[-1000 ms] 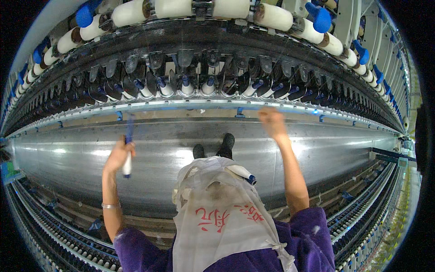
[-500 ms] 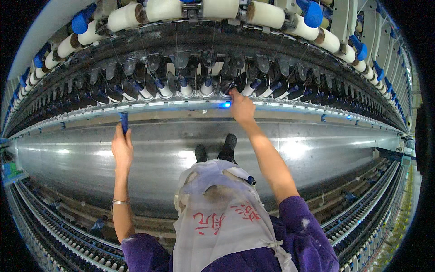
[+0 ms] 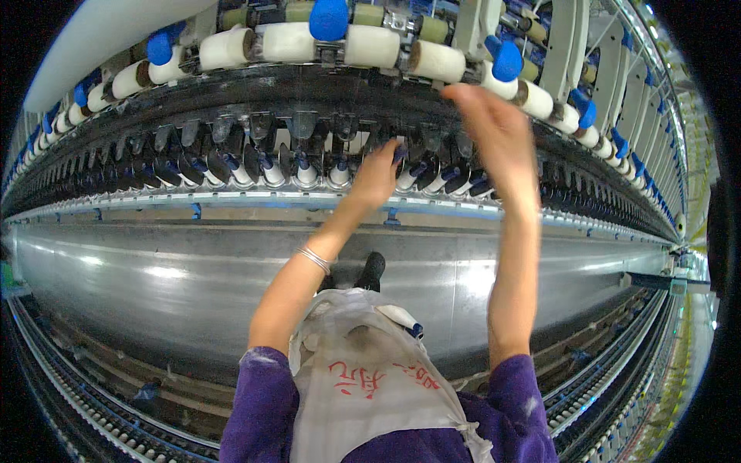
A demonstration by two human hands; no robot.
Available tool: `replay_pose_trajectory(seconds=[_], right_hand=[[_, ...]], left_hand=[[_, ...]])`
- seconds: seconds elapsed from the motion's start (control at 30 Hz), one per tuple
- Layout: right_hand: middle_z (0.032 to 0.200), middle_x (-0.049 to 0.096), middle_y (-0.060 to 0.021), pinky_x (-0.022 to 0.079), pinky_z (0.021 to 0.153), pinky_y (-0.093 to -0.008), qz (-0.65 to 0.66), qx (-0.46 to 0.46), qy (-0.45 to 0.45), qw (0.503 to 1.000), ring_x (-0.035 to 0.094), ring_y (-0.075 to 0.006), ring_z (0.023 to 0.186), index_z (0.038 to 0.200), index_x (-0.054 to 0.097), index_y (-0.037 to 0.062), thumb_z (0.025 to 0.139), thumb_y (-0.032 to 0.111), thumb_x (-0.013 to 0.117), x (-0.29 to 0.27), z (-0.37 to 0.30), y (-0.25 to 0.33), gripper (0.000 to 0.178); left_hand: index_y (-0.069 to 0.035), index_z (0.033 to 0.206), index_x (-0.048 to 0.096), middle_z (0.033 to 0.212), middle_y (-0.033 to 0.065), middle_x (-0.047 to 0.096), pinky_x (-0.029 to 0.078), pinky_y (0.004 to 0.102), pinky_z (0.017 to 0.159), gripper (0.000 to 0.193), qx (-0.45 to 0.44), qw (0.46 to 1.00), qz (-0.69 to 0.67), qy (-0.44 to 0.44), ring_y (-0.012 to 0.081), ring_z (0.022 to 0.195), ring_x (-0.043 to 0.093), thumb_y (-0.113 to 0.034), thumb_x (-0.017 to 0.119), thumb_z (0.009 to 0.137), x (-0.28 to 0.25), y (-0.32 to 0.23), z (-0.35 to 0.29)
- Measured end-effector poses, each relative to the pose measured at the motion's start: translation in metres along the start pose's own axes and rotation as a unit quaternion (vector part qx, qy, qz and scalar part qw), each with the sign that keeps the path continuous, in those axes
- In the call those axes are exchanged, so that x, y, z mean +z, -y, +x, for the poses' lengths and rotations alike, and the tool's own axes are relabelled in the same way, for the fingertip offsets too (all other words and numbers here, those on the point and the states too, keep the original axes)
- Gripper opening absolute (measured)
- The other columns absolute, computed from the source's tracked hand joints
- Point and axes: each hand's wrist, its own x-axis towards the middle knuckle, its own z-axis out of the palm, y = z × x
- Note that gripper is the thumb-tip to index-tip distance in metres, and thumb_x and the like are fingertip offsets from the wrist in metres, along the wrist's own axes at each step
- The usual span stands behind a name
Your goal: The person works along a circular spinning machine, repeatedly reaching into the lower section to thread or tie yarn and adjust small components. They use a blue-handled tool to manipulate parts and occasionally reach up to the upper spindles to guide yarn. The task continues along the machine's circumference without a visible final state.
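Observation:
My left hand (image 3: pixel 376 179) reaches into the row of spindles on the spinning frame, its fingers closed around a blue bobbin tube (image 3: pixel 399 153). Much of that tube is hidden by the fingers. Beside it stand bobbins with white yarn wound low and blue tops, such as one bobbin (image 3: pixel 340 171) just to the left. My right hand (image 3: pixel 498 135) is raised further right, its fingertips just below a white roller (image 3: pixel 438 62). Motion smears its fingers, so I cannot tell whether they pinch anything or touch the roller.
A pale metal rail (image 3: pixel 255 197) runs below the spindles. Blue knobs (image 3: pixel 329 19) stick out along the rollers. Behind me stretches another machine row (image 3: pixel 100 397), across a shiny grey floor (image 3: pixel 216 285). A pouched white apron (image 3: pixel 370 401) hangs at my front, a blue-tipped bobbin (image 3: pixel 415 330) poking out.
My left hand has moved right and up, from below the rail to the spindle with the blue tube. My right hand has left that spindle and risen right toward the rollers.

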Motion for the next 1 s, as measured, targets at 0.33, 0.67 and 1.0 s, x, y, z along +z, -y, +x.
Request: replay_pose_trajectory(seconds=[0.33,0.67,1.0], right_hand=[[0.074,0.052,0.0039,0.032,0.056,-0.0191,0.102,-0.04,0.059,0.992,0.041,-0.0029,0.064,0.104,0.062,-0.0009,0.09,0.021,0.057,0.004,0.016,0.03,0.026],[0.077,0.058,-0.0143,0.044,0.071,-0.0395,-0.185,-0.11,0.263,0.941,0.055,-0.0328,0.076,0.081,0.059,0.0026,0.078,0.007,0.06,0.105,-0.099,-0.085,0.005],[0.103,0.054,-0.0104,0.035,0.086,-0.0444,-0.675,-0.294,-0.022,0.676,0.046,-0.0289,0.103,0.079,0.068,0.0044,0.069,0.013,0.06,0.011,0.118,0.067,0.015]], left_hand=[[0.004,0.12,0.038,0.098,0.0283,0.058,0.045,0.051,0.078,0.039,-0.117,0.992,0.013,-0.055,0.0428,0.094,0.056,-0.006,0.051,0.085,0.058,0.048,-0.032],[-0.003,0.103,0.059,0.083,0.0148,0.064,0.048,0.0329,0.063,0.016,-0.098,0.992,-0.035,-0.078,0.0261,0.071,0.063,-0.007,0.055,0.087,-0.054,0.056,-0.106],[0.0,0.117,0.051,0.121,0.0164,0.053,0.049,0.0367,0.079,0.031,-0.073,0.98,-0.172,-0.07,0.0316,0.093,0.06,-0.003,0.051,0.086,-0.04,0.002,-0.075]])
